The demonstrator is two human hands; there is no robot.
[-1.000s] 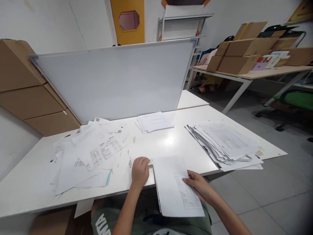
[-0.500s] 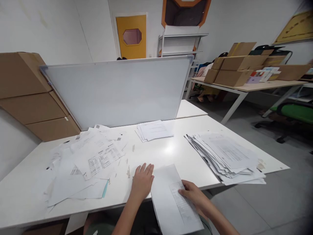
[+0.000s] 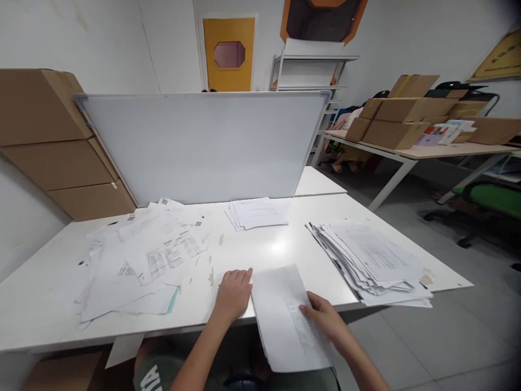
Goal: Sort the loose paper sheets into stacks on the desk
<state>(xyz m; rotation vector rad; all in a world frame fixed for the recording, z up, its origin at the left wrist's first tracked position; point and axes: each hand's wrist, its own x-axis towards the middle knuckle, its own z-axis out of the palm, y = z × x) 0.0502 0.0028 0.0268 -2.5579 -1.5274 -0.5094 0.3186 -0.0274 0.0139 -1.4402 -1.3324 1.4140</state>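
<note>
Several white sheets of paper (image 3: 279, 320) lie in a loose stack at the table's front edge, the near half hanging over my lap. Printed lines show through on the right part of the top sheet. My right hand (image 3: 321, 315) grips the stack's right edge, thumb on top and fingers underneath. On the tabletop, my left hand (image 3: 234, 293) rests palm down against the stack's left edge, its fingers stretched out and close together. It grips nothing that I can see.
Printed papers (image 3: 163, 255) are scattered on the left, a small paper pile (image 3: 260, 213) lies centre back, and a thick paper stack (image 3: 370, 255) sits at the right. A whiteboard (image 3: 203, 146) stands behind, beside cardboard boxes (image 3: 49, 146). A green chair (image 3: 492, 193) is far right.
The fingers of my left hand have drawn closer together beside the paper stack. My right hand keeps its hold on the right edge. The camera view has shifted slightly.
</note>
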